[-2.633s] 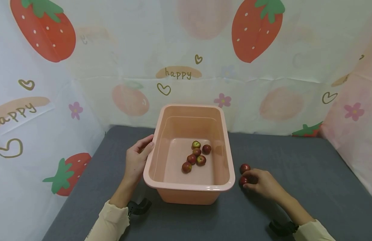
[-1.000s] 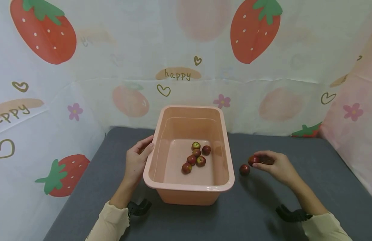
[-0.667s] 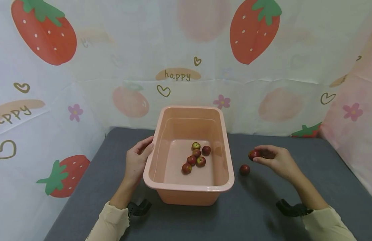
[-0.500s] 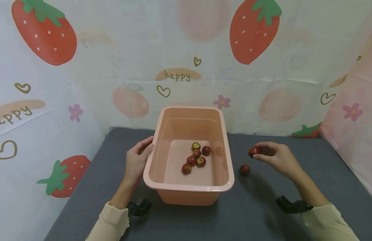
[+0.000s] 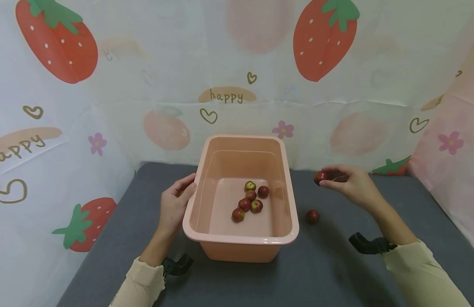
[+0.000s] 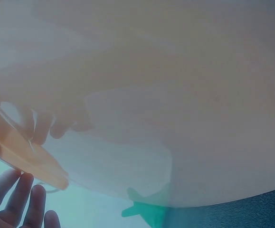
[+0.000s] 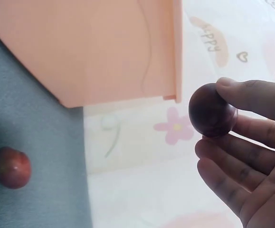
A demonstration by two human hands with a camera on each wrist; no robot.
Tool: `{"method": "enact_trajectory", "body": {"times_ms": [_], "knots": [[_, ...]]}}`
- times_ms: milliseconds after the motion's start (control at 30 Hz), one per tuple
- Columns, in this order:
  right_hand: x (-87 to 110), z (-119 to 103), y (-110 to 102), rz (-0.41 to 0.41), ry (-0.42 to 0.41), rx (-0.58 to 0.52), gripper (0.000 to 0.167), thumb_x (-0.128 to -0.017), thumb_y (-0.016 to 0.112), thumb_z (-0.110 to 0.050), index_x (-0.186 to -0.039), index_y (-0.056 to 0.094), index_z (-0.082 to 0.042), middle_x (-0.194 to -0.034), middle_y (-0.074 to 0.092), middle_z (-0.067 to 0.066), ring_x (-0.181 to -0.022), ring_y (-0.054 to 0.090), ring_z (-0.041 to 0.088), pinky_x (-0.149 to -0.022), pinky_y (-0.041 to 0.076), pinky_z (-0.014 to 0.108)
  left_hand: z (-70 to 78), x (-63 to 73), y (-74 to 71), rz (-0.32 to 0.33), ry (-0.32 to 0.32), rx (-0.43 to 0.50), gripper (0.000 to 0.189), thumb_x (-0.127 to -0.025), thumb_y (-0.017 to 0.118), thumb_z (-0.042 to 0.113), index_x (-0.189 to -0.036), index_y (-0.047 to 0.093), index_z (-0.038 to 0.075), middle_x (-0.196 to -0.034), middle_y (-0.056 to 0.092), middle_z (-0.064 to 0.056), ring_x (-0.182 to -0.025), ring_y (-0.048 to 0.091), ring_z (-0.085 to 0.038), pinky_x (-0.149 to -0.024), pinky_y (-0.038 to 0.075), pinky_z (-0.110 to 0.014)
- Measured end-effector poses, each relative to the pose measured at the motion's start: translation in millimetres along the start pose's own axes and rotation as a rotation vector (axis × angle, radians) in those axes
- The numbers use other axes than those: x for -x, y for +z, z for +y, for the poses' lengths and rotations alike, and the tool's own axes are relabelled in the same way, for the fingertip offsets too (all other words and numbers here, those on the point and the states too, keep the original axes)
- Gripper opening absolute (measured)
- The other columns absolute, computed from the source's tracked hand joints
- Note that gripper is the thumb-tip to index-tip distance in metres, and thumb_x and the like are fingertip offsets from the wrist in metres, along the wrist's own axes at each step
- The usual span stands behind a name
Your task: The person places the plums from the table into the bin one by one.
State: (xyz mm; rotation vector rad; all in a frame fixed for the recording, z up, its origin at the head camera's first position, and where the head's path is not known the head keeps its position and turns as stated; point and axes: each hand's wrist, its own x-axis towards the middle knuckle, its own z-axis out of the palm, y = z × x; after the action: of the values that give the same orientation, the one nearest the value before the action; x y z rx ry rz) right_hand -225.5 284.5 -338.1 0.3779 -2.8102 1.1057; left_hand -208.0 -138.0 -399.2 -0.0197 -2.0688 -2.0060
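Observation:
A pink plastic basin [image 5: 240,251] stands on the table, with several small red and greenish plums [image 5: 238,214] on its floor. My left hand [image 5: 176,204] holds the basin's left rim; in the left wrist view its fingers [image 6: 37,204] lie along the outer side of the rim. To the right of the basin my right hand [image 5: 354,183] pinches a dark red plum [image 7: 212,110] between thumb and fingers, raised above the table. One more red plum [image 5: 312,216] lies on the table, between the basin and my right forearm.
Dark grey cloth covers the table [image 5: 336,273]. A white sheet [image 5: 237,51] printed with strawberries and hearts hangs behind and at both sides. Black wrist mounts [image 5: 369,244] sit on both forearms.
My right hand took the nearer of two plums lying right of the basin, lifted it and carried it farther back. The left hand and the basin have stayed in place.

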Motion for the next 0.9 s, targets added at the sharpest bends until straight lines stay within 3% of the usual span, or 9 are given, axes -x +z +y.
{"method": "enact_trajectory", "body": {"times_ms": [100, 500, 567, 767, 900], "knots": [[-5.8, -6, -2, -0.008, 0.011, 0.008, 0.042, -0.088, 0.073, -0.029, -0.121, 0.065, -0.004, -0.107, 0.072, 0.018, -0.094, 0.070, 0.031, -0.071, 0.051, 0.014, 0.0, -0.1, -0.1, 0.001, -0.001, -0.006, 0.037, -0.094, 0.063, 0.012, -0.130, 0.061, 0.003, -0.128, 0.061, -0.023, -0.093, 0.067, 0.002, -0.078, 0.057, -0.017], [-33.7, -26, -2, -0.006, -0.075, 0.009, 0.043, -0.087, 0.074, -0.030, -0.119, 0.066, -0.002, -0.109, 0.071, 0.017, -0.098, 0.069, 0.029, -0.073, 0.047, 0.005, -0.4, 0.0, -0.4, -0.002, -0.002, -0.002, 0.037, -0.095, 0.063, 0.012, -0.131, 0.061, 0.003, -0.128, 0.061, -0.023, -0.093, 0.067, 0.002, -0.079, 0.057, -0.018], [-38.5, -29, -2, -0.008, -0.081, 0.019, 0.044, -0.087, 0.074, -0.032, -0.119, 0.066, -0.002, -0.109, 0.071, 0.017, -0.097, 0.069, 0.029, -0.075, 0.050, 0.009, -0.4, -0.2, -0.4, 0.000, -0.003, 0.004, 0.037, -0.095, 0.063, 0.012, -0.130, 0.061, 0.003, -0.128, 0.061, -0.024, -0.093, 0.067, 0.001, -0.079, 0.057, -0.018], [-51.0, -43, -3, -0.014, -0.074, 0.020, 0.044, -0.087, 0.074, -0.031, -0.120, 0.066, -0.003, -0.109, 0.071, 0.017, -0.098, 0.068, 0.028, -0.084, 0.057, 0.037, -0.1, -0.1, -0.5, 0.001, -0.003, 0.008, 0.037, -0.095, 0.063, 0.011, -0.131, 0.061, 0.002, -0.128, 0.060, -0.023, -0.093, 0.067, 0.001, -0.079, 0.057, -0.018], [-59.4, -52, -3, -0.022, -0.077, 0.021, 0.044, -0.087, 0.074, -0.033, -0.120, 0.066, -0.004, -0.108, 0.071, 0.016, -0.096, 0.068, 0.027, -0.084, 0.057, 0.039, 0.7, 0.2, 0.0, -0.003, -0.010, 0.002, 0.037, -0.095, 0.063, 0.013, -0.130, 0.061, 0.002, -0.129, 0.060, -0.023, -0.094, 0.067, 0.001, -0.079, 0.057, -0.018]]}}
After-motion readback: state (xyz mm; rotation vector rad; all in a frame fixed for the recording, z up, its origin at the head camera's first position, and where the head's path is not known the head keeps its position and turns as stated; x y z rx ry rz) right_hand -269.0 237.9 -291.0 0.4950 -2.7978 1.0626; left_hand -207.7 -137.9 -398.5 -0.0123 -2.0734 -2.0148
